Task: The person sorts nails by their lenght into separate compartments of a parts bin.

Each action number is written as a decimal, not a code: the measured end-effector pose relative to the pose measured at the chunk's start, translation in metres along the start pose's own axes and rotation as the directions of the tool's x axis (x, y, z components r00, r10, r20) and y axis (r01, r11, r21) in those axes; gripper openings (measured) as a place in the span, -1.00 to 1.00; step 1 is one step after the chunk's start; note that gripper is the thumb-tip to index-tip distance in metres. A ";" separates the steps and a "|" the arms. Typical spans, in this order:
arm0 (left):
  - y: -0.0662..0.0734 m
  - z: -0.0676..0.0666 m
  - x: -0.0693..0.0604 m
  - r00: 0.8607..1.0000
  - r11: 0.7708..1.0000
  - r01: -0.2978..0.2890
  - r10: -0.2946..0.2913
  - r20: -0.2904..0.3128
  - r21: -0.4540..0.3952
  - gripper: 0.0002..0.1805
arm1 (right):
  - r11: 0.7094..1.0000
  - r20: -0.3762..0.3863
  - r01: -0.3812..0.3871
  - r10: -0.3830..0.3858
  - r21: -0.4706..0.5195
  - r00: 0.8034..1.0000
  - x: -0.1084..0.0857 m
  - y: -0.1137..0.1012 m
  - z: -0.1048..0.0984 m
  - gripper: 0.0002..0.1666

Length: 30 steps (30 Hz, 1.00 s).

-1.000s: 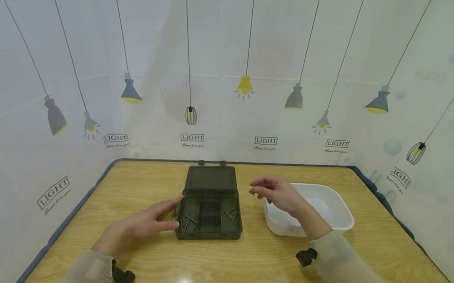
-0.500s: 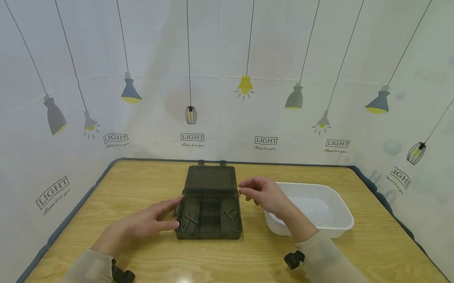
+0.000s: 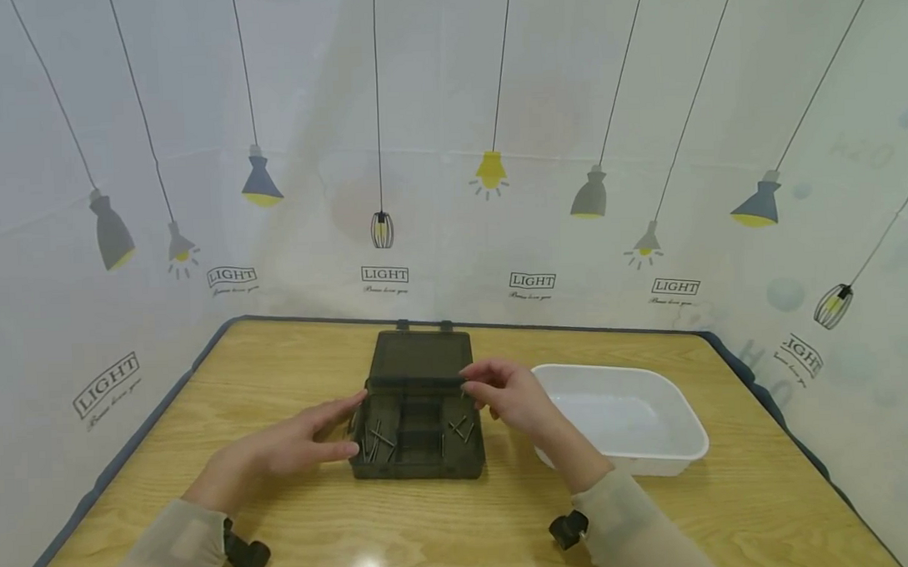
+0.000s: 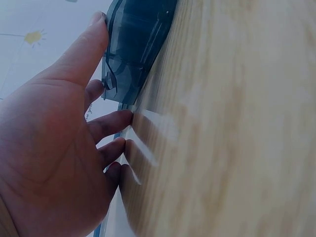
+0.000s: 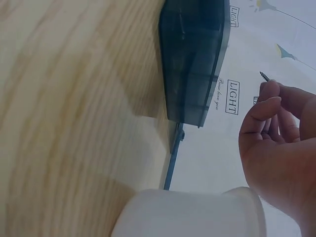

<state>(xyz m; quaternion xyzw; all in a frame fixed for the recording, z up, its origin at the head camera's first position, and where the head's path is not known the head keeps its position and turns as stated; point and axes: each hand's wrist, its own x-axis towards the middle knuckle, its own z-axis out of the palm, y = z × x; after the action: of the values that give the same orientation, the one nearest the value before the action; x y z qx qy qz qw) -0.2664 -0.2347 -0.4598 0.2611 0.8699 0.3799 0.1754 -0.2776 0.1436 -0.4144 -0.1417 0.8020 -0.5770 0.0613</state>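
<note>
A dark translucent compartment box (image 3: 423,468) lies with its lid (image 3: 421,355) folded back. Several thin metal screws (image 3: 382,437) are in its left compartment, and a few more screws (image 3: 468,435) lie on the right. My left hand (image 3: 290,443) steadies the box's left side, thumb at the near corner and fingers extended along the wall. Between thumb and fingertips, my right hand (image 3: 514,394) pinches a screw (image 5: 264,76), its threaded tip showing in the right wrist view. That hand is over the box's right edge, above the rim.
To the right of the box stands a white basin (image 3: 655,462), partly behind the right forearm. The wooden table (image 3: 403,531) has a dark edging, and a printed curtain (image 3: 448,108) hangs behind it.
My right hand has moved left with the screw, from beside the white basin to over the box's right edge. My left hand and the box stay in place.
</note>
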 end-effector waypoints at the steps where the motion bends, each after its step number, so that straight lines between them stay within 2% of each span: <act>1: 0.000 0.000 0.000 1.000 1.000 0.001 -0.001 0.000 -0.002 -0.03 | 1.000 -0.003 -0.006 0.006 0.001 1.000 0.000 0.001 0.001 -0.67; 5: 0.002 0.000 -0.001 1.000 1.000 0.015 -0.015 0.000 -0.010 -0.02 | 1.000 -0.019 -0.028 0.028 -0.002 0.999 0.002 0.004 0.007 -0.70; 10: 0.004 0.000 -0.001 1.000 0.999 0.026 -0.026 0.002 -0.018 -0.02 | 0.999 -0.033 -0.012 0.010 -0.048 0.999 0.005 0.009 0.015 -0.73; 21: 0.001 0.001 0.000 1.000 1.000 0.011 -0.011 -0.001 -0.024 -0.03 | 0.991 -0.034 -0.064 0.061 -0.115 0.998 0.007 0.010 0.025 -0.75; 30: 0.001 0.001 0.000 1.000 1.000 0.013 -0.013 -0.002 -0.026 -0.03 | 0.991 -0.052 -0.115 0.111 -0.070 0.992 0.006 0.014 0.023 -0.74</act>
<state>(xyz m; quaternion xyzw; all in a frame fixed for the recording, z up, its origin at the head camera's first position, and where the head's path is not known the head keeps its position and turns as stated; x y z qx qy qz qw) -0.2655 -0.2339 -0.4594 0.2528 0.8668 0.3904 0.1800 -0.2800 0.1251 -0.4348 -0.0845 0.8306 -0.5460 0.0695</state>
